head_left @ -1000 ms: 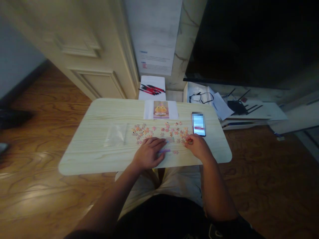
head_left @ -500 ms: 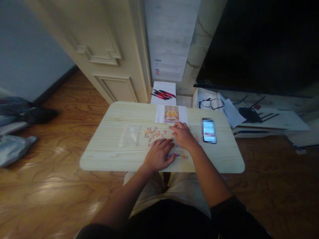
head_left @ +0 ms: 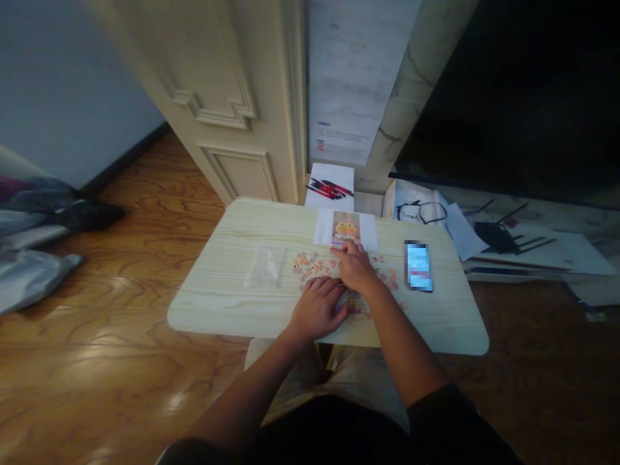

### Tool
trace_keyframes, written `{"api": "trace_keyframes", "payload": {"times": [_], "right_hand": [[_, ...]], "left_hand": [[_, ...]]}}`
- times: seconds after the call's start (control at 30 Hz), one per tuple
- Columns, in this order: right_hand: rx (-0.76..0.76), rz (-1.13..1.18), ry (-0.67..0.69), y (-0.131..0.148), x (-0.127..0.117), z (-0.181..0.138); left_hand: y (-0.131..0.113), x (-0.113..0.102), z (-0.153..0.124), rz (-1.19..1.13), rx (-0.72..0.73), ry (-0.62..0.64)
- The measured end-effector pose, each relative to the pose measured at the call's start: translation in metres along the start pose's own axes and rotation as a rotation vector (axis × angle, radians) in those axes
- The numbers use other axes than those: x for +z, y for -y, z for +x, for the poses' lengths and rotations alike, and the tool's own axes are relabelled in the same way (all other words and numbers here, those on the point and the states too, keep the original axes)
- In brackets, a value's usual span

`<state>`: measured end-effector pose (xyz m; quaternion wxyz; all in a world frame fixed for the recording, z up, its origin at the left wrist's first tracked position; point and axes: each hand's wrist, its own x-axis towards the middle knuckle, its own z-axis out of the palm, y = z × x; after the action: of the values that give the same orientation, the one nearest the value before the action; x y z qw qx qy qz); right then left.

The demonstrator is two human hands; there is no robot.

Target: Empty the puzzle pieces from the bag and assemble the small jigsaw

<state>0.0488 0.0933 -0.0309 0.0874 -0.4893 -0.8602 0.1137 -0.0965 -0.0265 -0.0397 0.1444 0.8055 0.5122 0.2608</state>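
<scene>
Small pink and orange jigsaw puzzle pieces (head_left: 310, 263) lie scattered on a pale wood-grain table (head_left: 213, 284). My left hand (head_left: 320, 309) rests flat over the near side of them, fingers stretched out, covering what is below. Just beyond it, my right hand (head_left: 354, 268) is held low with its index finger extended to the left, close to the lower edge of a printed picture sheet (head_left: 346, 227) showing a yellow figure. No piece shows in its fingers. More pieces (head_left: 387, 278) lie right of my right hand, and a purplish strip (head_left: 356, 310) shows beside my left thumb.
A clear plastic bag (head_left: 265, 267) lies left of the pieces, and a phone (head_left: 419, 266) with a lit screen lies on the right. Behind the table are red and black pens (head_left: 329, 188) on white paper, a black cable (head_left: 431, 212) and a router (head_left: 496, 237).
The view has shifted, so the table appears farther right and lower. Against the table, my right hand has moved slightly left. My left hand stays in about the same spot.
</scene>
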Motion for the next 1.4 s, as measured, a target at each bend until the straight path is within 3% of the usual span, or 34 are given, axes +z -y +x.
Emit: {"api": "trace_keyframes", "payload": {"times": [0.37,0.53,0.7,0.87,1.0,1.13,1.27,1.4], "right_hand": [[0.012,0.034,0.0,0.007,-0.008,-0.027],[0.043,0.121,-0.116,-0.006,-0.007,-0.049],[0.045,0.158,-0.138,-0.019,0.0,-0.065],[0.005,0.148,-0.167,-0.01,0.003,-0.041],[-0.017,0.108,-0.099,0.001,0.008,-0.008],[0.0,0.147,-0.074,-0.003,0.007,0.004],[0.096,0.32,-0.007,-0.022,-0.007,-0.005],[0.14,0.345,-0.087,-0.035,-0.022,-0.016]], "left_hand": [[0.006,0.012,0.0,0.128,-0.139,-0.09],[0.007,0.016,0.0,0.169,-0.151,-0.104],[0.005,0.015,0.001,0.185,-0.186,-0.149],[0.003,0.017,0.002,0.22,-0.251,-0.196],[0.004,0.016,0.002,0.221,-0.255,-0.232],[0.005,0.01,0.0,0.163,-0.189,-0.194],[0.005,0.007,-0.005,0.055,0.036,-0.05],[0.006,0.009,-0.008,0.003,0.211,0.015]]}}
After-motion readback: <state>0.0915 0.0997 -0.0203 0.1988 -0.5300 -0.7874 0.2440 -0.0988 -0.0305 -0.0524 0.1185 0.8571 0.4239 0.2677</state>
